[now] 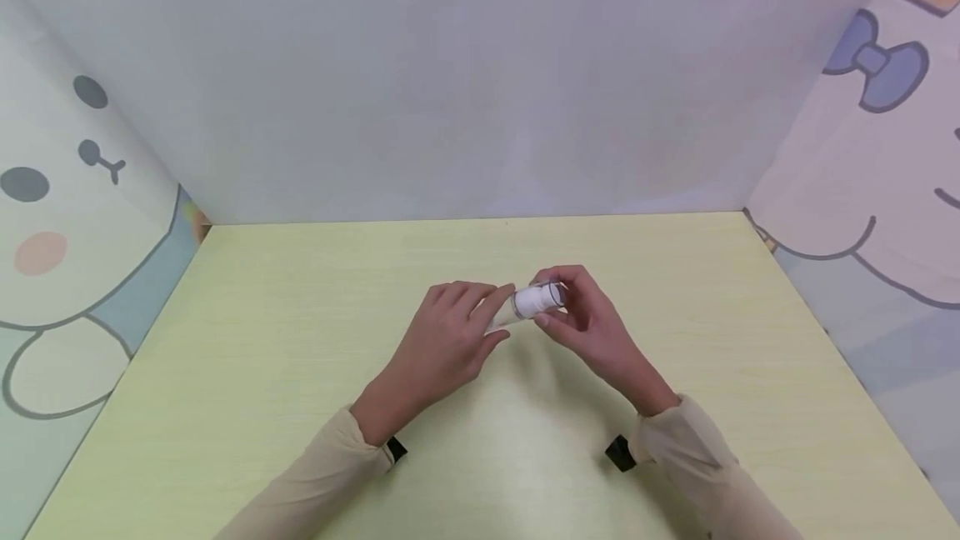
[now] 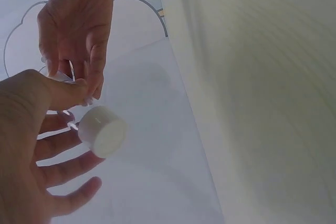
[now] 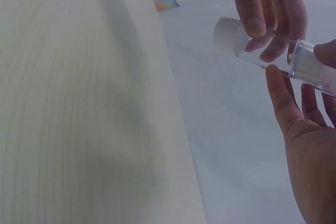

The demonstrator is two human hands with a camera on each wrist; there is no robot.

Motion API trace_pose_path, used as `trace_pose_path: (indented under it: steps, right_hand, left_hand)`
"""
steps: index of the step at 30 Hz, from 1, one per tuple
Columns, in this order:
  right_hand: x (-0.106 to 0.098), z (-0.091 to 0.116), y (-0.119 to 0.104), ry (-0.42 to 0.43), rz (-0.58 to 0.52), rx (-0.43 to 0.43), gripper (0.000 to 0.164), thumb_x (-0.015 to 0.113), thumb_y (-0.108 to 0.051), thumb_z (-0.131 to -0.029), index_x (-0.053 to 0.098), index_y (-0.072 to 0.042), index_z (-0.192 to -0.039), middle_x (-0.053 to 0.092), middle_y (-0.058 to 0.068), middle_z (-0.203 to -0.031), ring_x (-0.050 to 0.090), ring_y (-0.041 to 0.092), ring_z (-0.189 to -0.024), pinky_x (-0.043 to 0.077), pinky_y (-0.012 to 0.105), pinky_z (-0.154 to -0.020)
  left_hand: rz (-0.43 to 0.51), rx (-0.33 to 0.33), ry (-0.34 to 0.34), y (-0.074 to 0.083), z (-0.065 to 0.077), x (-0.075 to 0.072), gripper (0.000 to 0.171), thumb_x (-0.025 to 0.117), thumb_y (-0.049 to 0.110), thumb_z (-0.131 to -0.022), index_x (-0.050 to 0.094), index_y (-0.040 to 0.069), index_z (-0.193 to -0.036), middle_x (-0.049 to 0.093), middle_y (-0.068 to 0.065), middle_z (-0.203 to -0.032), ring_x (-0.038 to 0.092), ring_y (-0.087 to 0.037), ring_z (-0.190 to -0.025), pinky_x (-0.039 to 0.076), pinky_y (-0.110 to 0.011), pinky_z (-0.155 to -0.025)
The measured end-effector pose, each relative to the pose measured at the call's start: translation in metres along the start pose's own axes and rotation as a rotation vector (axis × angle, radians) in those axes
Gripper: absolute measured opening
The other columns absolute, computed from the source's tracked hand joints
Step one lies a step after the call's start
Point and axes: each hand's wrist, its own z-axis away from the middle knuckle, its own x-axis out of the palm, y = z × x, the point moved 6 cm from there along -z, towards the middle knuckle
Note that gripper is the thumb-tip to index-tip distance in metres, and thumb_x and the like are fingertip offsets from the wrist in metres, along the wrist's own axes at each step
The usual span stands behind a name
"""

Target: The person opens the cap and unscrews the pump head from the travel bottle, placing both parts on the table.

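Both hands hold a small clear pump bottle above the table, lying nearly sideways. My left hand grips its clear body between thumb and fingers. A white base sticks out past that hand in the left wrist view. At the other end, my right hand pinches the clear cap over the white pump top. One right fingertip touches the body in the right wrist view. The bottle looks empty and see-through. Fingers partly hide the cap end in the left wrist view.
Below the hands is a pale yellow wood-grain table. A plain light wall stands behind it, and cartoon-printed panels rise at both sides. Black wrist-worn pieces show near the sleeves.
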Motion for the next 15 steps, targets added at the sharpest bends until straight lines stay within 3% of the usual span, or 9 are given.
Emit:
trace_pose_path:
  steps: [4, 8, 15]
  right_hand:
    - [0.001, 0.005, -0.001, -0.026, 0.005, 0.018, 0.049, 0.063, 0.011, -0.096, 0.039, 0.002, -0.138, 0.051, 0.004, -0.132, 0.059, 0.012, -0.111, 0.057, 0.019, -0.094]
    - [0.003, 0.010, -0.004, -0.049, 0.120, 0.001, 0.052, 0.065, 0.008, -0.097, 0.039, -0.004, -0.140, 0.051, 0.007, -0.132, 0.062, 0.013, -0.110, 0.057, 0.020, -0.096]
    - [0.010, 0.017, -0.016, -0.085, 0.441, -0.202, 0.048, 0.073, 0.007, -0.091, 0.054, -0.007, -0.133, 0.056, 0.006, -0.126, 0.059, 0.014, -0.108, 0.060, 0.024, -0.091]
  left_hand:
    - [-0.001, 0.017, -0.016, 0.002, 0.003, -0.002, 0.055, 0.085, 0.026, -0.088, 0.064, 0.013, -0.137, 0.072, -0.003, -0.119, 0.070, -0.022, -0.106, 0.057, -0.040, -0.092]
    - [0.001, 0.028, -0.017, 0.004, 0.007, -0.005, 0.053, 0.085, 0.023, -0.088, 0.065, 0.014, -0.136, 0.072, -0.004, -0.118, 0.070, -0.023, -0.104, 0.058, -0.040, -0.089]
    - [-0.021, 0.057, 0.001, 0.008, 0.010, -0.010, 0.049, 0.085, 0.015, -0.088, 0.065, 0.014, -0.133, 0.071, -0.005, -0.115, 0.069, -0.024, -0.103, 0.061, -0.036, -0.077]
